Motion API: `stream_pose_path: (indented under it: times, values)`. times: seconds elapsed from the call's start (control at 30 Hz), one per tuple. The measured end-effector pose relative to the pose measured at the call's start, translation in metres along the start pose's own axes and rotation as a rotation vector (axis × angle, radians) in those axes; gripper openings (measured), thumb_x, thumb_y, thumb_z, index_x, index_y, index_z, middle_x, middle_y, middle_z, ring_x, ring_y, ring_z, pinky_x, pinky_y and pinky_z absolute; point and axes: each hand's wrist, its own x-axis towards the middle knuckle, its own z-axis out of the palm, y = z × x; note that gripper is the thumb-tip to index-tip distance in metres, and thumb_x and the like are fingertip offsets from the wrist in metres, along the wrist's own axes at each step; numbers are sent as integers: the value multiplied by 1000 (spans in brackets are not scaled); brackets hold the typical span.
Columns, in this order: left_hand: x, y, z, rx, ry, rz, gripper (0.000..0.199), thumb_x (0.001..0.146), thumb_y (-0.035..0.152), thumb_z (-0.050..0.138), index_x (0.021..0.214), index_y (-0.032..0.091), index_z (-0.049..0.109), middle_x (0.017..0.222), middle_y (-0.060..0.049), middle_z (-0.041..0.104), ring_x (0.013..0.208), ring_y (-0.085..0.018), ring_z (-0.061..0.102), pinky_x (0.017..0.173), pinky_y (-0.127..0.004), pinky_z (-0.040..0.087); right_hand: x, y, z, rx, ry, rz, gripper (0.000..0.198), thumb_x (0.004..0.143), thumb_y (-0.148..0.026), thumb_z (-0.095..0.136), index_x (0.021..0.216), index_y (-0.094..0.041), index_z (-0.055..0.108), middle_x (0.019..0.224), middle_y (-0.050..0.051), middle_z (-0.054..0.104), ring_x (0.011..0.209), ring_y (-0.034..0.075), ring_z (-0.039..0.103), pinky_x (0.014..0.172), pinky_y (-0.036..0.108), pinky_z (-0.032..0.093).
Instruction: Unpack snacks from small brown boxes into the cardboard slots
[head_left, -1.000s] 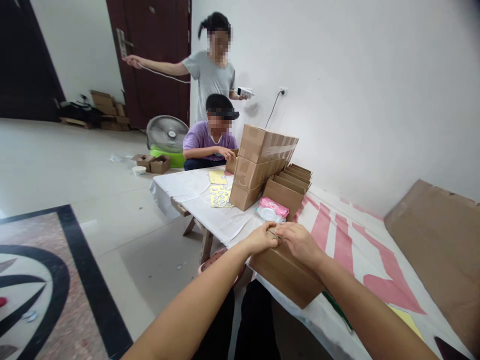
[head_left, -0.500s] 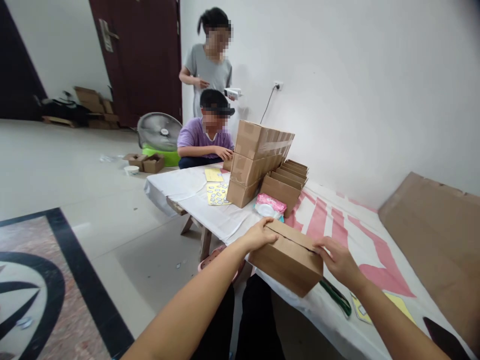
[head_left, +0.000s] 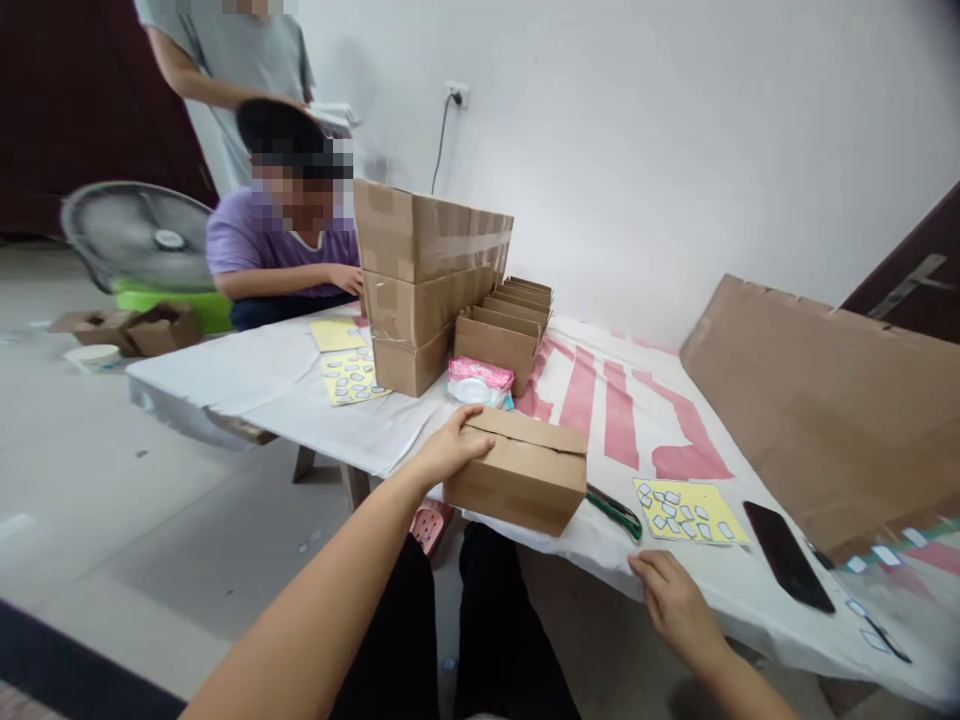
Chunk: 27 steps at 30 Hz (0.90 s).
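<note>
A closed cardboard box (head_left: 517,480) sits at the table's front edge, a narrow gap running between its top flaps. My left hand (head_left: 459,445) grips its left end, thumb on top. My right hand (head_left: 675,600) is off the box, in front of the table edge, with loosely bent fingers and nothing visible in it. Between that hand and the box lies a green-handled cutter (head_left: 616,513), its far end partly hidden by the box. A yellow sheet with small stickers (head_left: 694,512) rests just beyond my right hand.
Taped cardboard boxes (head_left: 397,310) stand stacked behind, beside a row of open boxes (head_left: 495,345). A pink wipes pack (head_left: 480,378) lies before them. A phone (head_left: 789,555) and a large cardboard sheet (head_left: 817,400) are at right. A person in purple (head_left: 262,245) crouches at the far side; another stands behind.
My right hand has let go of the box's right end and moved right and down toward the table edge. My left hand stays on the box. The view has turned right.
</note>
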Motion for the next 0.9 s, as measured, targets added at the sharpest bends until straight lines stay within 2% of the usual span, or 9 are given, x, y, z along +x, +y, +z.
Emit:
stream_pose_path:
  times: [0.1,0.2,0.37,0.5,0.6,0.7,0.8,0.9]
  values:
    - [1,-1,0,2,-2,-1,71,66,48,64,129,21,46,128,-7,58,112,-27,57,99,-35,42,-14,-2,10,-46,43,2,38,83,-10,46,118,-19,59,106,11,65,97,23,60,84,38,54]
    - [1,-1,0,2,-1,7,70,67,48,63,129,22,46,129,-7,56,114,-27,56,99,-35,42,-13,0,6,-11,22,28,35,85,-14,48,118,-21,59,105,10,65,97,22,60,85,37,53]
    - [-2,1,-1,5,-12,9,70,68,49,62,130,23,45,134,-7,52,119,-27,52,103,-37,38,-1,-4,-2,100,0,110,20,88,-20,47,100,-22,63,94,7,66,90,22,61,79,37,53]
    - [-3,3,-2,40,-19,-3,68,69,49,61,130,24,45,133,-7,53,119,-27,52,103,-37,39,4,0,-1,158,5,145,17,89,-25,47,88,-22,63,94,8,64,92,22,59,81,38,51]
    - [-2,2,-2,64,-16,1,68,70,49,60,130,24,45,132,-7,54,119,-28,53,102,-38,39,10,26,-3,159,41,246,18,89,-29,46,92,-21,62,98,9,64,96,23,58,85,38,49]
    - [-1,1,-2,77,-2,6,67,70,51,60,130,25,46,132,-6,55,118,-28,54,102,-38,40,22,64,-7,75,86,457,23,87,-26,44,105,-18,56,100,10,65,98,24,58,88,39,46]
    - [-1,2,-1,84,11,9,67,69,51,60,129,25,47,133,-6,54,118,-27,54,102,-38,40,38,94,-7,-60,-57,608,33,85,-14,41,117,-17,50,105,9,66,106,22,55,93,34,41]
    - [-3,4,-2,87,4,3,66,70,51,59,130,24,46,133,-6,53,120,-27,52,103,-38,39,52,110,-3,-130,-212,672,36,84,-8,39,117,-14,51,104,11,66,101,20,58,85,29,40]
